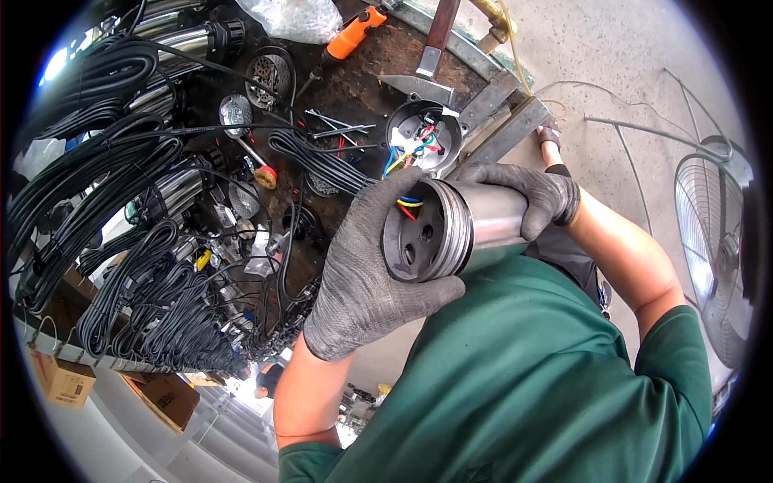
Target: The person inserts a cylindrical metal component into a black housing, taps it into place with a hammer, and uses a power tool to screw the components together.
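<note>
Both my hands wear dark grey knit gloves and hold a shiny metal cylinder [493,216] in front of my body. My left hand [358,270] is wrapped round its threaded black end, thumb below and fingers above. Around the other end curl the fingers of my right hand [538,195]. The threaded end faces left and shows round holes in its inner face. Coloured wires [410,211], red, yellow and blue, show at that opening. Just beyond, on the bench edge, lies an open black round cap [391,137] with more coloured wires and white connectors inside.
On the dark bench [378,52] lie a hammer [419,86], an orange-handled tool [354,34], long screws [338,129] and a brush [264,175]. Bundled black cables [105,169] and metal cylinders crowd the left. A fan [713,233] stands on the right; another person's foot [550,133] shows beyond the bench.
</note>
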The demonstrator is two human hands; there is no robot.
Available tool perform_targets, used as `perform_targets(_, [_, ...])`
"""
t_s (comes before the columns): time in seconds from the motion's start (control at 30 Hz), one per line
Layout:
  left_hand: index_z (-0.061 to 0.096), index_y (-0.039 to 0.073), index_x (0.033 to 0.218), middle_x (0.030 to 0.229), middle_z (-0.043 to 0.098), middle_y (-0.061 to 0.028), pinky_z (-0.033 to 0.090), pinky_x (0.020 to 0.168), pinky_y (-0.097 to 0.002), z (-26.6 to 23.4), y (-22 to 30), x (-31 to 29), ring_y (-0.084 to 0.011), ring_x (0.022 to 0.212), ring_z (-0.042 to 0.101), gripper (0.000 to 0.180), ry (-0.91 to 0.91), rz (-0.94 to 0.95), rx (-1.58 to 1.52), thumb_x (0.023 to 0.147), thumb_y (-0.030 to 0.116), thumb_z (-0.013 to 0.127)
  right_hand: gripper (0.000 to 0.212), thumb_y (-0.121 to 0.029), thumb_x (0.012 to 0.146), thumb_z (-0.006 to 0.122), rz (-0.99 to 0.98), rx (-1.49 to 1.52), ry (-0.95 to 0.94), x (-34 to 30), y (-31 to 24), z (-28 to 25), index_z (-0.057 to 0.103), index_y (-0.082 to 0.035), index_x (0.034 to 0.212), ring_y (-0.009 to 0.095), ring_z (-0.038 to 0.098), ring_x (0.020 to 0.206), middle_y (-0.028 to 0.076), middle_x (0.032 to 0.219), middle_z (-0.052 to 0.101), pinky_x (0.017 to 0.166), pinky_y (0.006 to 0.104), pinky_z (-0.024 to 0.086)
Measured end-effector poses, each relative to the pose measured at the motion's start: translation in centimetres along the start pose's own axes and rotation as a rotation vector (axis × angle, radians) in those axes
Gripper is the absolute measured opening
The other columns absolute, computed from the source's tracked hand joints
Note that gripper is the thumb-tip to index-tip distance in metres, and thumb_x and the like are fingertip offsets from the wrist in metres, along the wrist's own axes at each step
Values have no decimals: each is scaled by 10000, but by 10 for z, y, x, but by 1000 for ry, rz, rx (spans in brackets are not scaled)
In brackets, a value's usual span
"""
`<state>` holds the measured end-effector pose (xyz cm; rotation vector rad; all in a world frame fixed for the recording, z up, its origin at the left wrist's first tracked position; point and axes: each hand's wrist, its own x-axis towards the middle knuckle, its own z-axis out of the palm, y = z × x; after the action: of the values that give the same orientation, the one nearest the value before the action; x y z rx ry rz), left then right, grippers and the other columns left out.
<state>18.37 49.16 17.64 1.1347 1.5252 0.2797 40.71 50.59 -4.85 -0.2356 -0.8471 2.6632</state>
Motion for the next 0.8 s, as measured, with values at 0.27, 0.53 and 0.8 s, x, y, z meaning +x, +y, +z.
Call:
perform_targets(0.27, [432,26,1505,1403,540,-152,435,1142,-401,6,-8,-3,-262,1314,538,1121,42,23,94,525,109,970,1288,-560,461,1001,25,-20,29,-3,-13,3,459,6,1483,217,554,1264,111,1365,585,1121,355,407])
perform_targets(0.53, [391,27,1504,1412,492,-155,423,1158,-427,15,-24,1,-276,1317,522,1129,52,-22,-120,554,134,990,1229,-510,482,1006,29,12,17,-5,-8,-3,479,0,1467,207,557,1228,95,1332,593,1083,351,427])
perform_targets(0.8, [323,74,1513,1382,499,-138,466,1121,-438,19,-42,6,-270,1282,539,1137,49,-25,-259,587,111,982,1126,-563,596,962,39,-73,-19,-5,-14,-8,500,-13,1463,208,562,1225,94,1335,595,1070,361,447])
